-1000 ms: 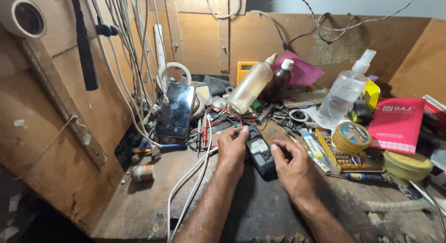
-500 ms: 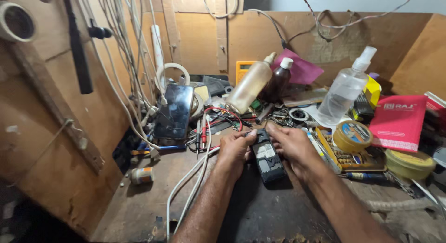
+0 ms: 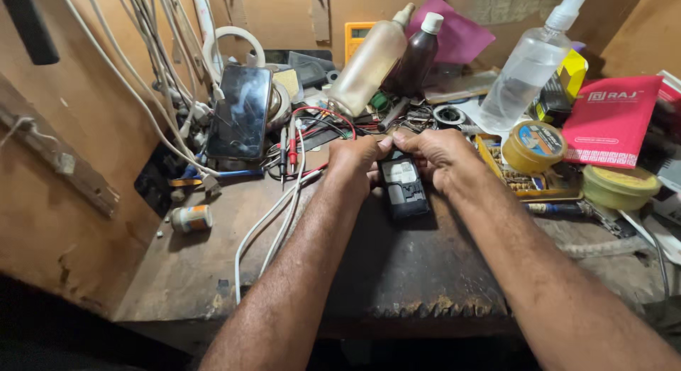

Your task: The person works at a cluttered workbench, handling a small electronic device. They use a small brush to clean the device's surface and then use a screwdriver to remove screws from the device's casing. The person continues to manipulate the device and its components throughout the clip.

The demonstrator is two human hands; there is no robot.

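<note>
Both hands meet over a small black phone (image 3: 403,188) that lies with its back opened, near the middle of the workbench (image 3: 397,272), a little toward the back edge. The left hand (image 3: 357,160) curls its fingers together around the phone's upper left corner, and the right hand (image 3: 438,152) clamps its fingers on the upper right corner, the thumbs almost touching above the top end. The lower half of the phone rests flat on the dark, worn bench surface. Just left of the left hand, red and black test probes (image 3: 289,147) lie among tangled wires, and white cables (image 3: 273,215) run from there toward the front edge. Farther left a larger phone with a dark screen (image 3: 241,112) leans upright against the cables hanging at the back left corner, and a small battery (image 3: 190,218) lies on its side near the left edge. Behind the hands stand a pale plastic bottle (image 3: 369,62) and a brown bottle with a white cap (image 3: 413,59), both tilted. To the right of the right hand sit a clear spray bottle (image 3: 528,69), a round yellow tin (image 3: 533,145), a red booklet (image 3: 610,119) and a yellow-green tub (image 3: 618,186) toward the right edge.
</note>
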